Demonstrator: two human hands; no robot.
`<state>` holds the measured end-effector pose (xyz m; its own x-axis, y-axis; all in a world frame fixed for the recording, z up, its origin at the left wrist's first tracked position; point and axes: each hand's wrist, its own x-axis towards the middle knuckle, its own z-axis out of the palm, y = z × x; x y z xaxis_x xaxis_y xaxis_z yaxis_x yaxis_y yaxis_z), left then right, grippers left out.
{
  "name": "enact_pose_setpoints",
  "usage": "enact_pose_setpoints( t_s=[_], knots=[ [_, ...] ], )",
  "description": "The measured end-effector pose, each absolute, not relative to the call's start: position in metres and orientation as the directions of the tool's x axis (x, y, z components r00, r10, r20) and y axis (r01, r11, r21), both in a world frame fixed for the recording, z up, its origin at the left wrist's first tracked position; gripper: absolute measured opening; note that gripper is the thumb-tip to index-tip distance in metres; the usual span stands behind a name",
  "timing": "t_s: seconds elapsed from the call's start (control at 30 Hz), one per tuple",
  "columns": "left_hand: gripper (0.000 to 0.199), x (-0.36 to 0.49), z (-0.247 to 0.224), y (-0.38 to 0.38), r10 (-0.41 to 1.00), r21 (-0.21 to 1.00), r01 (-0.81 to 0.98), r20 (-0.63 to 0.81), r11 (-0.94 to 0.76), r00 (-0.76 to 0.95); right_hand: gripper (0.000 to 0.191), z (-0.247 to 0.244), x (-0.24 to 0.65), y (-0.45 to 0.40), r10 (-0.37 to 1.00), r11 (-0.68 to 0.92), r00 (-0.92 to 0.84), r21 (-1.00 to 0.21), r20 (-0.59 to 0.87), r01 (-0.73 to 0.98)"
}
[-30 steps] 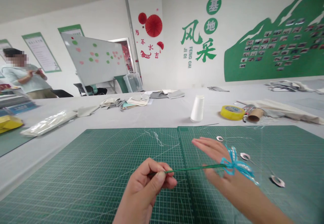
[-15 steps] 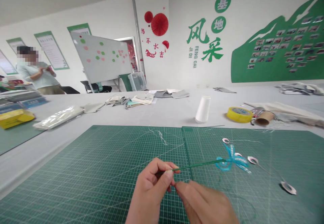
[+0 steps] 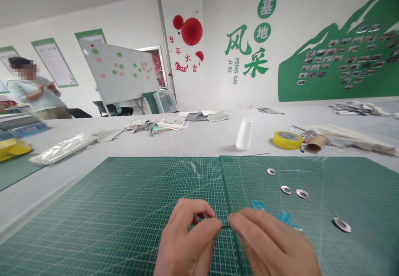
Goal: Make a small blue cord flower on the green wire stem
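My left hand (image 3: 190, 236) is closed in a pinch, with the thumb and forefinger on the thin green stem (image 3: 225, 226) of a blue craft flower. Facing it, my right hand (image 3: 271, 240) pinches the same stem a short way to the right, fingers bent. A small stretch of stem shows between the fingertips. The flower's blue looped petals (image 3: 286, 217) stick out from behind my right hand, which hides the rest. Both hands are just above the green cutting mats (image 3: 140, 209).
Pale oval rings on thin wires, such as this ring (image 3: 342, 225), lie on the right mat. Beyond stand a white thread cone (image 3: 244, 134), a yellow tape roll (image 3: 287, 140) and a cardboard tube (image 3: 316, 143). Fabric pieces (image 3: 170, 122) lie farther back. A person (image 3: 37, 89) stands far left.
My right hand has risen from below the stem to grip it beside my left hand. The flower has dropped lower and is now partly covered. The view has shifted slightly right.
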<state>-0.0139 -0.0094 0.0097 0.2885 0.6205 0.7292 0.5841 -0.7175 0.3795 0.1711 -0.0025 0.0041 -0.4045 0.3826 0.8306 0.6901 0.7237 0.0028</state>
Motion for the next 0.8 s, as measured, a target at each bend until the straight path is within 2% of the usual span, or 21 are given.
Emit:
enact_pose_setpoints(
  t_s=[0.1,0.27,0.37,0.5,0.6,0.7,0.8],
  knots=[
    [0.03,-0.012,0.011,-0.01,0.573,0.34,0.562,0.759,-0.754,0.308,0.02,-0.002,0.172,0.001,0.448,0.721,-0.361,-0.092,0.818,0.687],
    [0.026,-0.012,0.014,-0.005,0.472,0.289,0.414,0.753,-0.863,0.458,0.023,-0.008,0.169,0.003,0.604,0.692,-0.285,-0.313,0.744,0.65],
    [0.029,-0.012,0.011,-0.004,0.477,0.279,0.421,0.725,-0.863,0.496,0.028,-0.008,0.166,0.004,0.691,0.661,-0.272,-0.433,0.67,0.613],
    [0.031,-0.017,0.005,-0.002,0.491,0.301,0.424,0.734,-0.854,0.469,0.028,-0.001,0.173,0.006,0.729,0.62,-0.277,-0.433,0.626,0.654],
    [0.03,-0.025,0.006,-0.001,0.561,0.323,0.535,0.74,-0.781,0.372,0.026,0.013,0.193,0.009,0.799,0.55,-0.287,-0.45,0.528,0.704],
    [0.03,-0.031,0.012,-0.001,0.608,0.376,0.569,0.737,-0.731,0.295,0.03,0.028,0.22,0.017,0.887,0.458,-0.317,-0.542,0.337,0.705],
    [0.025,-0.032,0.019,-0.003,0.711,0.559,0.473,0.66,-0.681,0.243,0.035,0.033,0.246,0.029,0.936,0.351,-0.254,-0.668,0.242,0.657]
  ],
)
